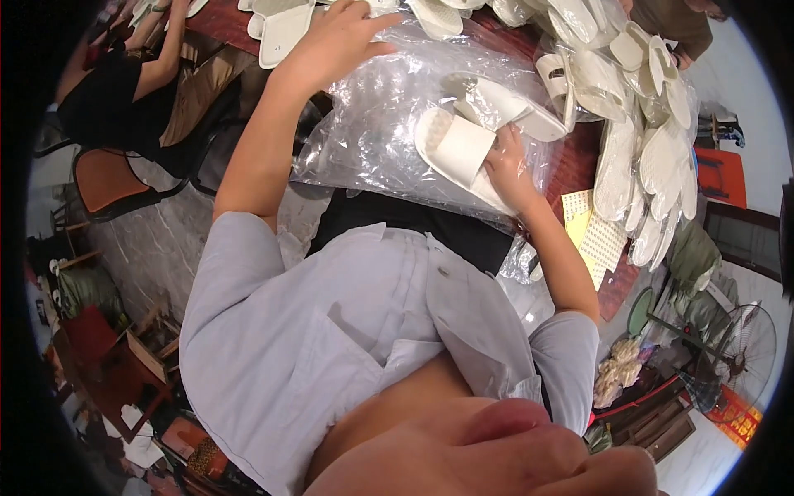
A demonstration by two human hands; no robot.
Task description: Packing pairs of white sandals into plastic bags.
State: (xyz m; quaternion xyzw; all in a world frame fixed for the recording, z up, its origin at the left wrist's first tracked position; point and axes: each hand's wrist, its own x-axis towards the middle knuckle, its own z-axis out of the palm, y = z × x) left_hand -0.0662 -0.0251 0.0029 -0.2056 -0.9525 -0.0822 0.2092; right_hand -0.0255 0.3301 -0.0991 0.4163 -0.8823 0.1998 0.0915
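Slippers [463,147] crowd a red table [585,155] near a fan [736,361].

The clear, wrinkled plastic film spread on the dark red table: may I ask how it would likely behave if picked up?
The clear plastic film would probably be floppy, as creases run all over it. It looks thin and see-through, so likely light for its size. Its shiny highlights suggest it may feel slippery.

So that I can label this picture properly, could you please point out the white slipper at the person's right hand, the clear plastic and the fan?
White slipper [463,150]: head view, on its wide strap.
Clear plastic [370,116]: head view, left of the slipper.
Fan [737,361]: head view, on its hub.
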